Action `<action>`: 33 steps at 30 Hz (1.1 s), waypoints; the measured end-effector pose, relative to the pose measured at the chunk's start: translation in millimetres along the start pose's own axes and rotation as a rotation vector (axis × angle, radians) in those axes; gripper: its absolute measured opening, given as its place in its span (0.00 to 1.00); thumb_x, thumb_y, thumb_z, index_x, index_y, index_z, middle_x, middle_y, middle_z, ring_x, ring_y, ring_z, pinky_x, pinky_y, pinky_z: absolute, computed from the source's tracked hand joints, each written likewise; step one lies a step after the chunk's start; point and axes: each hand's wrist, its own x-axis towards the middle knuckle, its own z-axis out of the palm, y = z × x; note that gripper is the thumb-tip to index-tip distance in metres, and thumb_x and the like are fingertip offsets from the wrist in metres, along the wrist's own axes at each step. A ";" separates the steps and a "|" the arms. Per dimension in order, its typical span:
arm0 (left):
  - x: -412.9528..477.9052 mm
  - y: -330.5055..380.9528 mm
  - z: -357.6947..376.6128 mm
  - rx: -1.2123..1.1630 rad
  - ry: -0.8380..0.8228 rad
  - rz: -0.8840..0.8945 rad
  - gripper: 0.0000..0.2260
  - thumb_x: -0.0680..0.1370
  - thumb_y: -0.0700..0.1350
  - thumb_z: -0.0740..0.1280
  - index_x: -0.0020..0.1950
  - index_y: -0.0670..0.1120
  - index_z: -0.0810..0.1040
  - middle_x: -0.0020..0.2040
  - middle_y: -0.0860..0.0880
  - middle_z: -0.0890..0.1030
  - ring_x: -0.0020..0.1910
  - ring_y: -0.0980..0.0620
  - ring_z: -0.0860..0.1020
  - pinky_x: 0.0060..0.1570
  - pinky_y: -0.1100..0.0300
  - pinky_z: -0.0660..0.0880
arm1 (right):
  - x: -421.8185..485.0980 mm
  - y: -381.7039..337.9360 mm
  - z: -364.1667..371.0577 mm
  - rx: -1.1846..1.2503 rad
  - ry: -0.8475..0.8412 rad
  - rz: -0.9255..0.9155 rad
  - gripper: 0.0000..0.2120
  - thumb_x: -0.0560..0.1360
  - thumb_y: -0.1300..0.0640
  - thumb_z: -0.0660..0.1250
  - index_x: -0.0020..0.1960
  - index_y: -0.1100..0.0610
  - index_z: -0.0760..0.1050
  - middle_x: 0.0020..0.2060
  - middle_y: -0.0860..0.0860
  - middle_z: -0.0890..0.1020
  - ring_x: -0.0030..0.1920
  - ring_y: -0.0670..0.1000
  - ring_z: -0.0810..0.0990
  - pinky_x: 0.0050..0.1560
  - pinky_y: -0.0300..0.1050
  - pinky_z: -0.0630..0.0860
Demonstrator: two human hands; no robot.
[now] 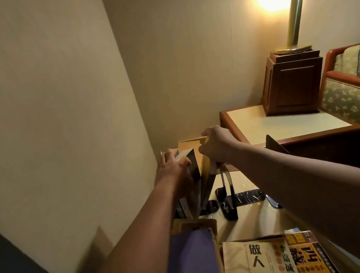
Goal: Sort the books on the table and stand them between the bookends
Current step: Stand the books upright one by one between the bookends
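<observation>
At the centre of the view, close to the wall at 9 o'clock, a few standing books [194, 169] are being kept upright on the counter [252, 224]. The left hand [173, 167] is clamped around them from the 9 o'clock side, apparently so that they do not fan open or fall, since they lean a little toward 3 o'clock. The right hand [217, 144] is closed on the top edge of a tan book [190, 150], the tallest of the row, probably to square it up against its neighbours. Just beside the row, at 4 o'clock from it, a black bookend [228, 190] is stood upright, its flat foot laid on the counter; whether it touches the books cannot be told. A dark plate [274, 145] behind the right forearm may be the second bookend. At 6 o'clock more books [255, 263] are left lying flat, still to be sorted. A lit lamp [295, 7] is seen at 1 o'clock.
</observation>
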 end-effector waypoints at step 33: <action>-8.3 -25.4 8.0 -0.376 0.050 0.049 0.31 0.80 0.64 0.45 0.76 0.50 0.66 0.78 0.52 0.61 0.79 0.53 0.52 0.75 0.54 0.50 | 9.4 68.3 135.5 0.947 -0.251 0.145 0.35 0.80 0.36 0.49 0.81 0.48 0.40 0.79 0.58 0.56 0.76 0.63 0.60 0.69 0.60 0.66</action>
